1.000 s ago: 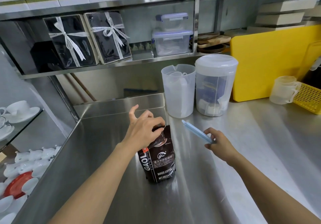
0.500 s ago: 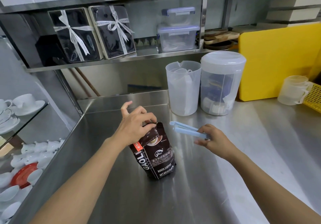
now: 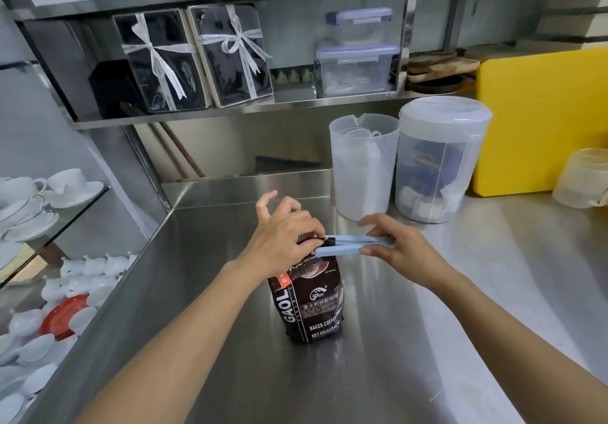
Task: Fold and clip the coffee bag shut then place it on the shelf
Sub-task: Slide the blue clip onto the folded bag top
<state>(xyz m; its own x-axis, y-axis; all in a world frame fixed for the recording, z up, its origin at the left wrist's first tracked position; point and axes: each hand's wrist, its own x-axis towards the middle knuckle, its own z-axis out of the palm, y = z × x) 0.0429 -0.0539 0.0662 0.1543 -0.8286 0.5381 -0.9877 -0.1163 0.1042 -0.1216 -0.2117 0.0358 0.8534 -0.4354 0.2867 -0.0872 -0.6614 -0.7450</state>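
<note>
Stainless steel counter [image 3: 230,374] carries a dark coffee bag [image 3: 309,305] standing upright near its middle, well in from the back edge. The left hand [image 3: 283,242] pinches the bag's folded top between thumb and fingers, the forefinger lifted free. The right hand [image 3: 398,249] grips the far end of a pale blue clip [image 3: 348,246], thumb under and fingers over. The clip's two arms are parted at the bag end, straddling the fold just beside the left thumb.
</note>
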